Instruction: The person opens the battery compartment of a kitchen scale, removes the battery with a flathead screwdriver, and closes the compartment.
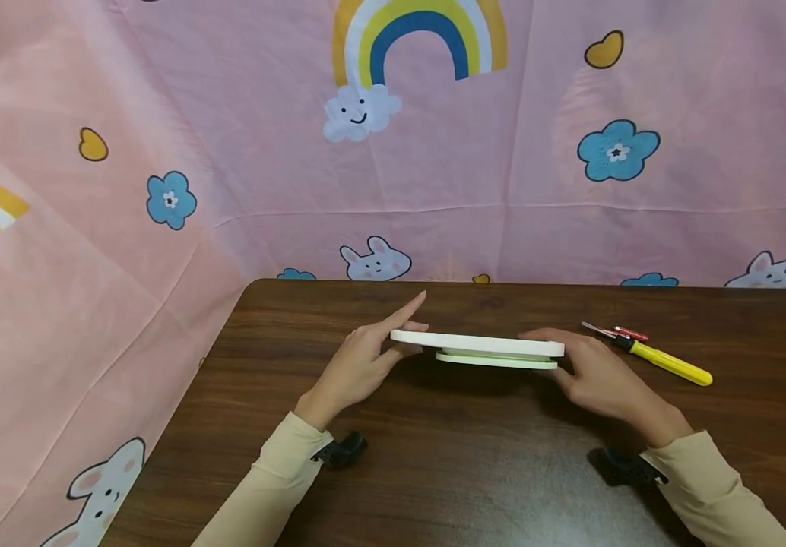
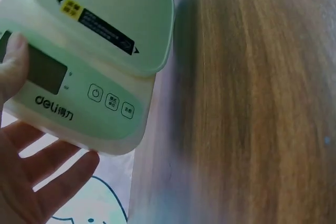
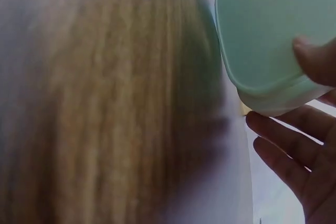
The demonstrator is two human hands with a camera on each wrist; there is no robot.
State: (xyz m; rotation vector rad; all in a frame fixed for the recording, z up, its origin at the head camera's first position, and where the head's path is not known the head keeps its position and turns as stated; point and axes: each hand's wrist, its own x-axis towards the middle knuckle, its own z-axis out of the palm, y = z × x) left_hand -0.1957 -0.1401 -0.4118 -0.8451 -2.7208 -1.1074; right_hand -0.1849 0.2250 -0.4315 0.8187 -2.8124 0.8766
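Observation:
A pale green and white kitchen scale (image 1: 478, 344) is held edge-on above the table, its weighing plate (image 2: 113, 6) turned toward the wrists. My left hand (image 1: 352, 368) grips the display end; in the left wrist view its thumb lies over the display (image 2: 46, 72) and the fingers spread behind the white base. On the opposite end, my right hand (image 1: 601, 376) has its thumb on the weighing plate, with the other fingers behind the base in the right wrist view. Three button marks and "deli" lettering show beside the display.
A screwdriver (image 1: 670, 363) with a yellow handle lies on the brown wooden table (image 1: 489, 471), to the right of the right hand. Small red pieces (image 1: 631, 333) are beside its shaft. A pink patterned cloth (image 1: 448, 167) hangs behind and to the left.

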